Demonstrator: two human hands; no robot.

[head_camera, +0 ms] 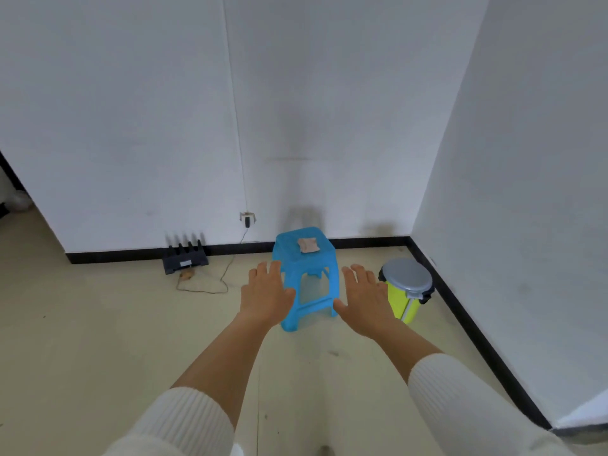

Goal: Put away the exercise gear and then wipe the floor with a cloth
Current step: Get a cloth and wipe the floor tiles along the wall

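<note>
A small folded beige cloth point(308, 245) lies on the seat of a blue plastic stool point(307, 278) that stands near the back wall. My left hand point(266, 294) is stretched forward with straight fingers, in front of the stool's left side, holding nothing. My right hand point(360, 299) is stretched out the same way in front of the stool's right side, palm down and empty. Both hands are nearer to me than the stool and apart from it. No exercise gear shows in this view.
A yellow-green pedal bin with a grey lid point(407, 287) stands right of the stool by the corner. A black router point(186, 256) sits at the skirting on the left, its thin cable point(210, 286) looping over the beige floor point(98, 340). White walls close off the back and right.
</note>
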